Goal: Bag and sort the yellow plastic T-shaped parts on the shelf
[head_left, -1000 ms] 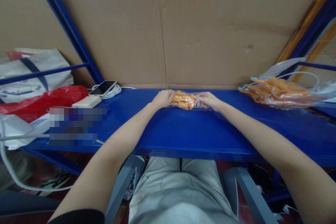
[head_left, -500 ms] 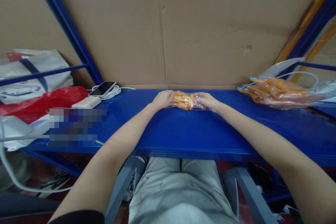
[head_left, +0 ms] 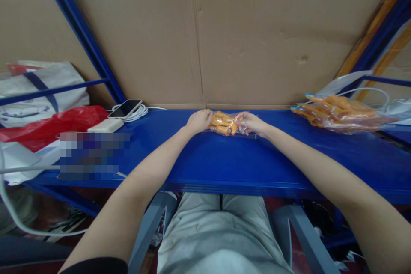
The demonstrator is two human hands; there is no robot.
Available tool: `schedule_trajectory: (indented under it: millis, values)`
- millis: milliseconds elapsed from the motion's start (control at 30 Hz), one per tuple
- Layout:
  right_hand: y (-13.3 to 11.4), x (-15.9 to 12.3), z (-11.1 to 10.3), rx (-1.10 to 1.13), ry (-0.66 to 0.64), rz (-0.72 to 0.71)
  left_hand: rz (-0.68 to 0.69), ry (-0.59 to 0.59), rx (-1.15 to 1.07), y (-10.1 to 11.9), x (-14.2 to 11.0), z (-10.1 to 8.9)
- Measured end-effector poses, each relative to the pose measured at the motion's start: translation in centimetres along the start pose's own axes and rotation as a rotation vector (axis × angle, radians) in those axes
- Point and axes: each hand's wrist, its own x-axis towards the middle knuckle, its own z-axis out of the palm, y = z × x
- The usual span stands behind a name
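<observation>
A clear plastic bag of orange, tube-like pieces [head_left: 222, 122] lies on the blue tabletop [head_left: 231, 158] near its back edge. My left hand [head_left: 199, 122] is closed on the bag's left end, its fingertips partly hidden by the plastic. At the right end my right hand [head_left: 252, 124] pinches the bag, thumb and forefinger against an orange piece. Whether those fingers grip the piece itself or only the film, I cannot tell.
More orange pieces in clear bags [head_left: 340, 113] lie at the right. To the left are a phone [head_left: 126, 108] on a coiled white cable [head_left: 138, 112], a white box [head_left: 105, 126] and a red plastic bag [head_left: 64, 122]. A cardboard wall [head_left: 244, 43] closes off the back.
My right hand has turned slightly, and its fingers have shifted on the bag's right end. The left hand has stayed almost still.
</observation>
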Motion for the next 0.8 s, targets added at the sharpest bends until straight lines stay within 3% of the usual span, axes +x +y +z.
schedule_trajectory:
  millis: [333, 533, 800]
  values:
    - [0.0, 0.6, -1.1, 0.115, -0.011, 0.000, 0.061, 0.095, -0.064, -0.6, 0.3, 0.0]
    - [-0.4, 0.8, -2.0, 0.229, -0.171, -0.038, 0.059, 0.142, -0.074, -0.6, 0.5, 0.0]
    - [-0.3, 0.5, -1.6, 0.042, -0.051, -0.097, 0.127, 0.153, -0.091, -0.6, 0.4, 0.0]
